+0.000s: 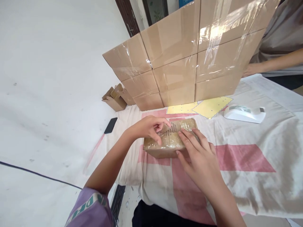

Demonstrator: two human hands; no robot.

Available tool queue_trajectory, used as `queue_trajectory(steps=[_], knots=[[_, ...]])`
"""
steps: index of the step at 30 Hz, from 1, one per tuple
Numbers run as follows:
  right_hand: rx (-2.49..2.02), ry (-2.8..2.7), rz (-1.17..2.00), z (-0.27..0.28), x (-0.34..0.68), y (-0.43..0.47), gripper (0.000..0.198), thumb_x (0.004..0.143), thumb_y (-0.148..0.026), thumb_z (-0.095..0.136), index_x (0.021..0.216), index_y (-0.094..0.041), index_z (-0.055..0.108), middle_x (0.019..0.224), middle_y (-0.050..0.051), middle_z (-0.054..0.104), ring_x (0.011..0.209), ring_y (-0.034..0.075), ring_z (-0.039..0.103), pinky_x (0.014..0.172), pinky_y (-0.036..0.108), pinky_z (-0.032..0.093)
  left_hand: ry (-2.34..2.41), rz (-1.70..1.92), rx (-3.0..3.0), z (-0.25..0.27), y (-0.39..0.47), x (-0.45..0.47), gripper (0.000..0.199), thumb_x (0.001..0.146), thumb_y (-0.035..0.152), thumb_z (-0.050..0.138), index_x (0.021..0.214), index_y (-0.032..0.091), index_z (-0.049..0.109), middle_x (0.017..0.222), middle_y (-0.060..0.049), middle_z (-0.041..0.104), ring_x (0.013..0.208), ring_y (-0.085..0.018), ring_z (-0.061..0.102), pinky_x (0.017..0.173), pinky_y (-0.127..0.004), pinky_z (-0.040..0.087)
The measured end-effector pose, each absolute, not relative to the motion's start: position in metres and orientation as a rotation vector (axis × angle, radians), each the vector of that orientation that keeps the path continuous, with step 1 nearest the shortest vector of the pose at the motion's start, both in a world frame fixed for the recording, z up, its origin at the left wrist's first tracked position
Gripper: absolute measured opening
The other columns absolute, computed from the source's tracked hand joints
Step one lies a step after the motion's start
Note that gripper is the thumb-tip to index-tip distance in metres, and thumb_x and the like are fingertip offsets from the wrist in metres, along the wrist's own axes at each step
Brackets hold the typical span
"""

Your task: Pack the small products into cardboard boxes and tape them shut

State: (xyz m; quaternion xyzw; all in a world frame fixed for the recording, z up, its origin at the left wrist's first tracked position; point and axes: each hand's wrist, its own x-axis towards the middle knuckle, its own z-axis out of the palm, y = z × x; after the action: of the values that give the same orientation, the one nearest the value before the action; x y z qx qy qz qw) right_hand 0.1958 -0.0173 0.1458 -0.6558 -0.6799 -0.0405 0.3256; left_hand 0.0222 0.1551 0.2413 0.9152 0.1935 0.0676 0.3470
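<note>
A small cardboard box point(165, 152) lies on the cloth in front of me, its top covered with shiny clear tape and marked with dark printed strokes. Over its left part hovers my left hand point(152, 127), fingers curved, thumb and forefinger apart, with nothing visible between them. My right hand point(201, 153) grips the right side of the box, its fingers lying along the top and its thumb against the front face. The right end of the box is partly hidden behind that hand.
A tall wall of taped cartons point(175, 78) stands behind, with an open small carton point(115, 99) at its left. Nearby are yellow sheets point(210, 106), a white tape dispenser point(245, 114) and a black phone point(110, 125). Another person's hand point(253, 69) touches the cartons' right edge.
</note>
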Motion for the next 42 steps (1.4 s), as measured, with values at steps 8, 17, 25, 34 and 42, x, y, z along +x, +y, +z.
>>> queue_trajectory(steps=[8, 17, 25, 34, 42], knots=[[-1.738, -1.777, -0.117, 0.146, 0.196, -0.015, 0.05, 0.096, -0.028, 0.051, 0.145, -0.019, 0.05, 0.149, 0.005, 0.056, 0.142, 0.033, 0.039, 0.094, 0.05, 0.045, 0.569, 0.211, 2.186, 0.239, 0.152, 0.012, 0.079, 0.059, 0.085, 0.071, 0.103, 0.02, 0.069, 0.065, 0.006, 0.05, 0.061, -0.011, 0.041, 0.061, -0.026, 0.031], [-1.738, -1.783, -0.129, 0.146, 0.195, -0.014, 0.048, 0.096, -0.029, 0.05, 0.143, -0.02, 0.051, 0.147, 0.005, 0.058, 0.141, 0.034, 0.04, 0.092, 0.049, 0.045, 0.796, 0.007, 2.439, 0.227, 0.161, 0.013, 0.052, 0.07, 0.058, 0.081, 0.107, 0.024, 0.068, 0.073, 0.007, 0.053, 0.068, -0.012, 0.051, 0.066, -0.024, 0.033], [-1.732, -1.785, -0.136, 0.143, 0.195, -0.013, 0.047, 0.098, -0.031, 0.049, 0.143, -0.021, 0.051, 0.148, 0.005, 0.058, 0.14, 0.035, 0.041, 0.093, 0.05, 0.045, 0.717, -0.046, 2.646, 0.234, 0.161, 0.013, 0.052, 0.075, 0.064, 0.076, 0.11, 0.027, 0.065, 0.093, 0.003, 0.061, 0.083, -0.015, 0.058, 0.071, -0.024, 0.035], [-1.738, -1.781, -0.132, 0.14, 0.196, -0.014, 0.055, 0.091, -0.023, 0.052, 0.146, -0.022, 0.051, 0.152, 0.002, 0.054, 0.144, 0.034, 0.038, 0.098, 0.049, 0.046, 0.692, -0.062, 2.619, 0.235, 0.163, 0.015, 0.049, 0.074, 0.06, 0.077, 0.108, 0.027, 0.064, 0.09, 0.003, 0.059, 0.081, -0.015, 0.056, 0.07, -0.024, 0.035], [-1.825, -1.692, 0.196, 0.144, 0.194, -0.014, 0.063, 0.086, -0.027, 0.055, 0.149, -0.032, 0.051, 0.161, -0.006, 0.042, 0.151, 0.031, 0.031, 0.113, 0.05, 0.04, 0.56, -0.059, 2.176, 0.255, 0.13, 0.011, 0.05, 0.076, 0.066, 0.07, 0.106, 0.026, 0.068, 0.075, 0.005, 0.041, 0.069, -0.013, 0.039, 0.065, -0.025, 0.031]])
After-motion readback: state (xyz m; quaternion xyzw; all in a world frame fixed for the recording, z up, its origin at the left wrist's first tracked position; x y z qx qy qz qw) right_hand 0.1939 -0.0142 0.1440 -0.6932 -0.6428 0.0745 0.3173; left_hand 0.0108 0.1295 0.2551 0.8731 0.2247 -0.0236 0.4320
